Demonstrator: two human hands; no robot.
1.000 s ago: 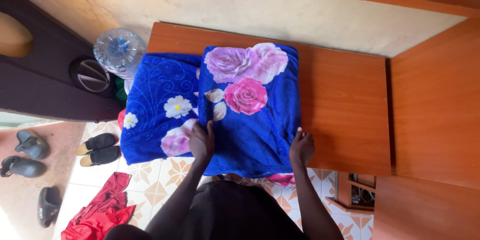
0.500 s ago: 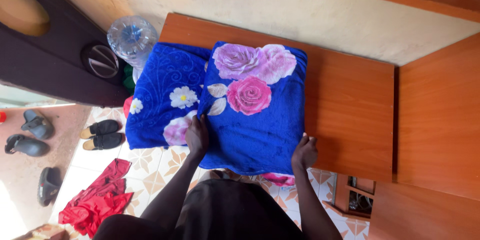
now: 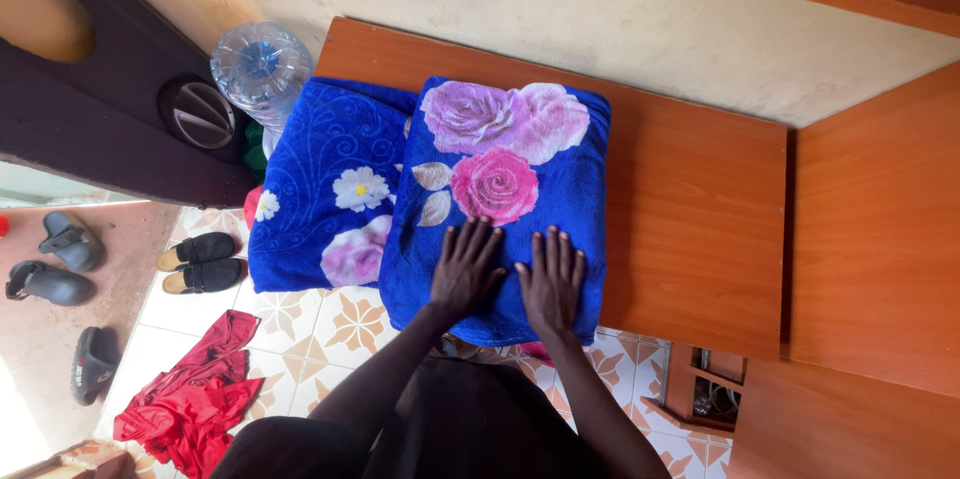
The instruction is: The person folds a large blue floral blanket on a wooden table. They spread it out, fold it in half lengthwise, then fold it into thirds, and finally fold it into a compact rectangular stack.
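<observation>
A folded blue blanket (image 3: 505,169) with large pink and purple roses lies on a wooden table (image 3: 690,199). Both of my hands press flat on its near part, fingers spread. My left hand (image 3: 466,267) rests just below the pink rose. My right hand (image 3: 550,281) lies beside it, close to the blanket's near edge. A second part of blue blanket (image 3: 330,194) with white flowers lies to the left and hangs over the table's left end.
A clear water bottle (image 3: 262,69) stands by the wall at the left, next to a dark cabinet (image 3: 110,129). On the tiled floor lie black sandals (image 3: 200,264), grey shoes (image 3: 55,264) and a red cloth (image 3: 195,399). A wooden panel (image 3: 875,229) rises at the right.
My hands left the blanket's left and right near edges and moved inward onto its top, where they now lie flat side by side.
</observation>
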